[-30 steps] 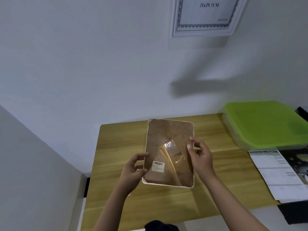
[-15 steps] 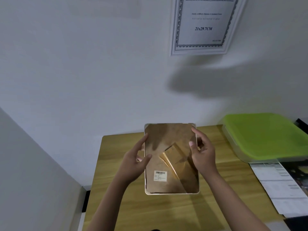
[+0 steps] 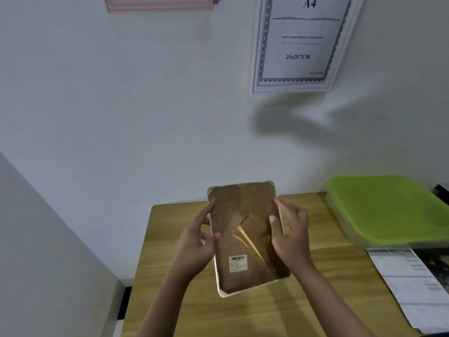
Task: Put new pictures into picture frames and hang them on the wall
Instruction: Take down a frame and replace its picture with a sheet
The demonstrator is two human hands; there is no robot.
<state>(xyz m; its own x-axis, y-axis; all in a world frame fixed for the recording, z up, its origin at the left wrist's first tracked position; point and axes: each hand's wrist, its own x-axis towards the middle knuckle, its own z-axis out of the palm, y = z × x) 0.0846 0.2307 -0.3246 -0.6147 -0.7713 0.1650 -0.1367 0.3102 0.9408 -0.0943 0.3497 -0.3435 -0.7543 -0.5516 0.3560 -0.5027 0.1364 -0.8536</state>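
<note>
Evidently the job is partway through. High at the upper right of the picture a white-framed A4 certificate [image 3: 298, 42] already hangs on the pale wall [image 3: 121, 105], and the bottom edge of a pink frame [image 3: 159, 3] shows at the top, left of centre. Whether either holds a new picture I cannot tell.

In the lower middle, both hands hold a cream-rimmed rectangular picture frame with a brown board back [image 3: 245, 237], raised above the light wooden table [image 3: 315, 288] rather than lying on it. The left hand [image 3: 196, 249] grips the frame's left edge, thumb on the brown back and index finger stretched up along the rim. The right hand [image 3: 291, 237] holds the right edge, thumb pressed on the back and fingers curled round behind.

The frame's back faces the person, a white barcode sticker [image 3: 238, 263] low on it and a folded brown easel stand across the middle. Its long axis runs roughly up and down the picture, the top tipped slightly to the left and away toward the wall, the bottom edge nearest the person.

My guess is that this frame is closed and ready to be hung; finding its spot on the wall is what remains. At the right edge sit a lime-green lidded plastic box [image 3: 388, 210] and some printed sheets [image 3: 408, 283], perhaps more pictures for later.
</note>
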